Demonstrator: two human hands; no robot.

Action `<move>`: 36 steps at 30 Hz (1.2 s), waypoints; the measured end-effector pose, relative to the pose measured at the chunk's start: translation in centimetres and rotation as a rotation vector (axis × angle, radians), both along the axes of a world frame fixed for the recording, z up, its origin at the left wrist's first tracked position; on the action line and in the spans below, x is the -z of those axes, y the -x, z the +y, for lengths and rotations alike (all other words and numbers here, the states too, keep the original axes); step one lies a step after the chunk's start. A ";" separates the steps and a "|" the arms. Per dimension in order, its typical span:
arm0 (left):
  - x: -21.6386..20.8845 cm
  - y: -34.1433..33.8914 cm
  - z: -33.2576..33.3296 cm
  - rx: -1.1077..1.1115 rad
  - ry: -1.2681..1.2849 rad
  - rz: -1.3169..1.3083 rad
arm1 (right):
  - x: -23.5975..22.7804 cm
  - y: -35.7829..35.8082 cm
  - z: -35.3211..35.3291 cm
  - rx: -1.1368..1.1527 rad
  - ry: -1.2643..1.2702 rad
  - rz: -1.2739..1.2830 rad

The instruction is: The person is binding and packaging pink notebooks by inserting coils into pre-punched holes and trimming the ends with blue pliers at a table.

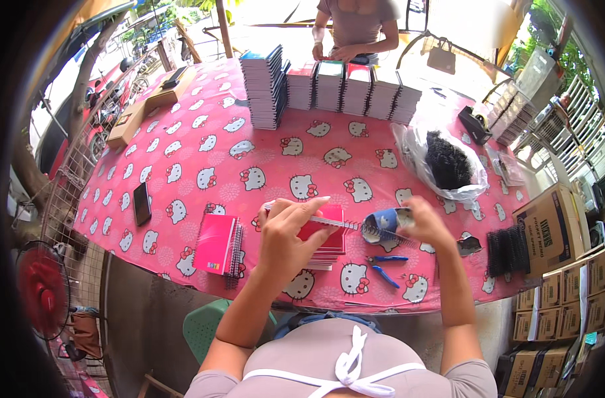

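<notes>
Left hand (289, 229): grasping a held notebook (335, 221), seen nearly edge-on, coil at its right end. It's above the near-middle of the surface (203, 199), over a red-covered stack (325, 252). Right hand (422, 222): fingers bent, beside a blue patterned item (377, 227) (round-ish, exact kind unclear); can't tell whether it grips anything, wire end included.

Progress, judging by layout: binding looks partway. Held notebook seems to have some coil in, but whether it runs the full edge can't be told. Pink notebooks (216, 244) at near left show coils along the side, so probably done. Far side: tall blue-topped stack (262, 93) plus a row of stacks (347, 89) with dark coiled edges, likely bound too. Red-covered stack under the left hand probably waits its turn (its bound edge isn't clear).

Supply left: black coils (448, 162) in a plastic bag (408, 147) at far right, plus a coil bundle (506, 252) at near right, so material remains. Blue-handled pliers (390, 258) lie on the surface, near the red-covered stack, neither hand on them; any end trimming on the held notebook looks not yet done.
</notes>
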State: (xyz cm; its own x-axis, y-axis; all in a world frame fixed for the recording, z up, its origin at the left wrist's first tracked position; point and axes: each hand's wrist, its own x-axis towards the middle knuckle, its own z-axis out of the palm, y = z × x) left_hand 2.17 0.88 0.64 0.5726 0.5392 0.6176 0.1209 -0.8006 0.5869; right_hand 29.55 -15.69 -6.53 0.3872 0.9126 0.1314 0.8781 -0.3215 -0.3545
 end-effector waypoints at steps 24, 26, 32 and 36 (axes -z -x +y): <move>0.0 -0.2 1.8 0.048 0.030 -0.035 | -8.0 3.5 7.8 -0.231 -0.349 0.740; 0.7 0.7 2.0 0.050 0.156 -0.056 | -8.4 4.3 8.3 -0.304 -0.284 0.590; 2.1 1.0 1.4 0.116 0.653 -0.336 | -8.8 5.3 8.8 -0.525 -0.420 0.963; 2.7 1.7 1.9 0.168 0.783 -0.416 | -9.3 5.5 11.7 -0.231 -0.202 0.431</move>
State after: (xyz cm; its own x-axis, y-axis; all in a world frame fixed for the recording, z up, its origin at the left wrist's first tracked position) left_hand 0.43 2.77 -2.08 0.4939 0.8221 0.2834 -0.3051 -0.1413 0.9418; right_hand 24.06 -3.97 2.74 0.2365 0.9535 0.1871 0.6792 -0.0245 -0.7335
